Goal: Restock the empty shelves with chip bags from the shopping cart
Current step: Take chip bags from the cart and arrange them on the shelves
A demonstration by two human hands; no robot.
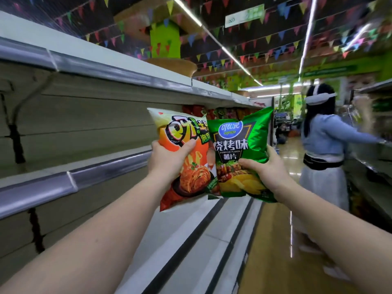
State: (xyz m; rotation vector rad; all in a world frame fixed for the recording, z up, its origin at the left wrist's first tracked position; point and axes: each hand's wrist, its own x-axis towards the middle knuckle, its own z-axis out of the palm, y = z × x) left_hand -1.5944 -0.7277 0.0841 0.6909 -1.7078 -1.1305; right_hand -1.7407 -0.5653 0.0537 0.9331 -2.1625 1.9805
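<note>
The left hand [167,160] is gripping an orange chip bag [186,158] around its middle, the thumb curling across the printed front and the other fingers hidden behind the packet. The right hand [269,170] is holding a green chip bag [239,149] near its lower right edge, thumb lying over the picture of crisps on the front and fingers wrapping behind. Both bags are being held upright in the air, side by side, with the green one's left edge overlapping the orange one's right edge (its label is reading "barbecue flavor"). Both forearms are stretching forward from the bottom of the view.

The bags are hovering in front of the shelving on the left, roughly level with the middle shelf [70,183], whose grey rail is running diagonally past the left wrist. The upper shelf [118,75] is passing above them. The part of the middle shelf nearest the camera is showing only its pale back panel. Farther down the aisle, just behind the tops of the two bags, a row of stocked bags [212,112] is sitting under the upper shelf.

On the right, another person [324,145] in a pale blue top and white skirt is standing in the aisle, reaching toward the opposite shelving. Coloured bunting [254,52] is hanging across the dark ceiling.
</note>
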